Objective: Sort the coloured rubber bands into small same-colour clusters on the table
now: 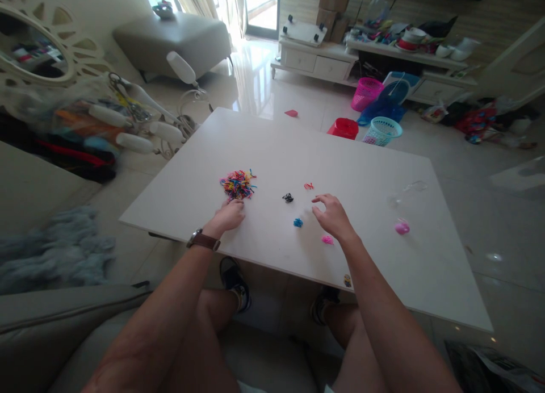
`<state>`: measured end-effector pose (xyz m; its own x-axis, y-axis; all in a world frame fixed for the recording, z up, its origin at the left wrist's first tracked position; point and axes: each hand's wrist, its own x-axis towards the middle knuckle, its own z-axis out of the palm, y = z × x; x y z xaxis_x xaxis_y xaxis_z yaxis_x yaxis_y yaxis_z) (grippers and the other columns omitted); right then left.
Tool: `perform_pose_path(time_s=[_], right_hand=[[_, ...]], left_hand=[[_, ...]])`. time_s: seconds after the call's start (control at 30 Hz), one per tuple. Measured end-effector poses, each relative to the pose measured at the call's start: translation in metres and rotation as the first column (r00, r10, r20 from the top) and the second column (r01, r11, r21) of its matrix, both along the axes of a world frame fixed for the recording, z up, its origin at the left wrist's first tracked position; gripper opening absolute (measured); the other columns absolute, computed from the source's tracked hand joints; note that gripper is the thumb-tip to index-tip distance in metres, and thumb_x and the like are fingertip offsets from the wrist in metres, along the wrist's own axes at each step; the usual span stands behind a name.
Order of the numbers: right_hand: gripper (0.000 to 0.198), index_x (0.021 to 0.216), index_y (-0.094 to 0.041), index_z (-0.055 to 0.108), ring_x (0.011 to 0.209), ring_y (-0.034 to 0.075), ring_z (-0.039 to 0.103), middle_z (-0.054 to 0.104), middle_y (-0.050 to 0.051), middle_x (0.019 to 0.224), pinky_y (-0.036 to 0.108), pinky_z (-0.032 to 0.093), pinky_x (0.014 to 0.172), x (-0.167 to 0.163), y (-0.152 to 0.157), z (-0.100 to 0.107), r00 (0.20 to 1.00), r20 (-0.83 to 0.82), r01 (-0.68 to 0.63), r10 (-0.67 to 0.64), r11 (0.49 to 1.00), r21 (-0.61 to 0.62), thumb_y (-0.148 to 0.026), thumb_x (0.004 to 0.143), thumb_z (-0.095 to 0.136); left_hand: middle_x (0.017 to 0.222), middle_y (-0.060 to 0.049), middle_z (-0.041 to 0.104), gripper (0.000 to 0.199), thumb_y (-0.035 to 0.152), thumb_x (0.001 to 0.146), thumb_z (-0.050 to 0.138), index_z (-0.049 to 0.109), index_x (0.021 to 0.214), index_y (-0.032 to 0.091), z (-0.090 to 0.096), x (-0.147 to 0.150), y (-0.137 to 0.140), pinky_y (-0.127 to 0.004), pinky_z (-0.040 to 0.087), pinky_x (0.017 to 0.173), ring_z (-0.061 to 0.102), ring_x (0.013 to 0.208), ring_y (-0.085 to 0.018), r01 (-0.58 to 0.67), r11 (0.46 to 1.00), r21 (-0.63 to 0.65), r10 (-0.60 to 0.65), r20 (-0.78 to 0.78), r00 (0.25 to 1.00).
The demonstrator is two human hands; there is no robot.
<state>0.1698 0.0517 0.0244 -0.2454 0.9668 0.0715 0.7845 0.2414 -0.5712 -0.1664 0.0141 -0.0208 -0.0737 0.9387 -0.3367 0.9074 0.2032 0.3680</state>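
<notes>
A mixed pile of thin, many-coloured strands like small elastic bands [238,184] lies on the left half of the white table [272,149]. My left hand [232,214] is at the near edge of this pile, its fingers curled together; whatever is in them is hidden. To the right are smaller single-colour heaps: black [288,197], blue [298,222], pink [327,239] and a few red strands [309,185]. My right hand [332,214] hovers close to the red strands, thumb and fingers apart, with nothing visible between them.
A pink bundle [402,227] and a clear plastic piece [415,185] lie on the table's right side. A small sticker-like figure [347,280] is at the near edge. Beyond the table stand a red bin [343,128] and a light-blue basket [382,130]. White lamp arms [166,133] reach the left edge.
</notes>
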Motion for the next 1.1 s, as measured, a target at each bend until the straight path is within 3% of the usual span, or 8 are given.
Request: perform_pose_path(time_s=[0.17, 0.27, 0.33, 0.4, 0.5, 0.63, 0.87, 1.1], right_hand=[[0.022, 0.101, -0.021, 0.071, 0.117, 0.027, 0.059, 0.069, 0.009, 0.118, 0.043, 0.043, 0.108, -0.004, -0.001, 0.005, 1.000, -0.022, 0.007, -0.007, 1.000, -0.003, -0.024, 0.087, 0.054], [0.022, 0.101, -0.021, 0.071, 0.118, 0.027, 0.059, 0.069, 0.009, 0.119, 0.043, 0.043, 0.109, -0.007, 0.000, 0.007, 0.999, -0.036, 0.003, -0.003, 1.000, 0.005, -0.024, 0.087, 0.055], [0.022, 0.101, -0.021, 0.071, 0.118, 0.027, 0.059, 0.069, 0.009, 0.120, 0.043, 0.043, 0.109, -0.008, 0.000, 0.007, 0.999, -0.044, -0.002, 0.003, 1.000, 0.009, -0.024, 0.087, 0.054], [0.022, 0.101, -0.022, 0.071, 0.119, 0.027, 0.059, 0.069, 0.009, 0.120, 0.043, 0.043, 0.109, -0.009, 0.000, 0.006, 0.999, -0.051, -0.007, 0.008, 1.000, 0.010, -0.024, 0.087, 0.054], [0.021, 0.100, -0.022, 0.071, 0.118, 0.027, 0.059, 0.070, 0.008, 0.119, 0.044, 0.043, 0.109, -0.010, 0.000, 0.005, 0.998, -0.058, -0.013, 0.014, 1.000, 0.010, -0.025, 0.087, 0.054], [0.021, 0.099, -0.022, 0.071, 0.118, 0.027, 0.059, 0.070, 0.009, 0.118, 0.044, 0.043, 0.108, -0.011, -0.001, 0.005, 0.998, -0.053, -0.024, 0.024, 1.000, 0.012, -0.025, 0.087, 0.054], [0.020, 0.097, -0.022, 0.071, 0.117, 0.027, 0.060, 0.070, 0.009, 0.118, 0.044, 0.043, 0.107, -0.016, -0.002, 0.005, 0.998, -0.050, -0.038, 0.039, 0.999, 0.009, -0.024, 0.086, 0.054], [0.021, 0.098, -0.023, 0.071, 0.117, 0.027, 0.060, 0.070, 0.009, 0.117, 0.043, 0.044, 0.107, -0.014, -0.003, 0.005, 0.998, -0.041, -0.043, 0.043, 0.999, 0.014, -0.024, 0.086, 0.054]], left_hand=[[0.157, -0.010, 0.045, 0.036, 0.025, 0.082, 0.054, 0.070, 0.114, 0.020, 0.011, 0.006, 0.003, -0.054, 0.042, 0.108, 0.038, 0.141, -0.041, -0.013, 0.994, -0.106, 0.009, -0.030, 0.999], [0.145, -0.012, 0.058, 0.029, 0.027, 0.079, 0.058, 0.073, 0.102, 0.019, 0.014, 0.006, 0.010, -0.044, 0.044, 0.106, 0.049, 0.132, -0.036, -0.106, 0.994, 0.013, 0.105, 0.053, 0.993], [0.124, -0.011, 0.070, 0.022, 0.027, 0.076, 0.060, 0.075, 0.088, 0.018, 0.015, 0.005, 0.016, -0.035, 0.047, 0.098, 0.059, 0.118, -0.030, -0.228, 0.968, 0.105, 0.200, 0.225, 0.954], [0.099, -0.008, 0.075, 0.020, 0.029, 0.073, 0.061, 0.076, 0.080, 0.017, 0.015, 0.003, 0.021, -0.030, 0.049, 0.085, 0.065, 0.100, -0.025, -0.414, 0.900, 0.138, 0.314, 0.455, 0.833], [0.078, -0.004, 0.072, 0.023, 0.030, 0.067, 0.064, 0.077, 0.078, 0.015, 0.015, 0.001, 0.025, -0.028, 0.049, 0.074, 0.064, 0.080, -0.019, -0.671, 0.738, 0.068, 0.432, 0.716, 0.548], [0.076, -0.004, 0.072, 0.022, 0.022, 0.059, 0.066, 0.076, 0.077, 0.013, 0.018, 0.003, 0.025, -0.028, 0.052, 0.076, 0.063, 0.074, -0.015, -0.785, 0.620, -0.017, 0.432, 0.842, 0.322], [0.077, -0.007, 0.074, 0.021, 0.018, 0.056, 0.078, 0.076, 0.076, 0.011, 0.028, 0.014, 0.021, -0.034, 0.058, 0.082, 0.069, 0.076, -0.017, -0.778, 0.625, -0.064, 0.356, 0.910, 0.211], [0.078, -0.006, 0.074, 0.036, 0.023, 0.047, 0.090, 0.073, 0.077, 0.012, 0.034, 0.034, 0.021, -0.037, 0.058, 0.088, 0.071, 0.079, -0.018, -0.694, 0.714, -0.095, 0.288, 0.943, 0.167]])
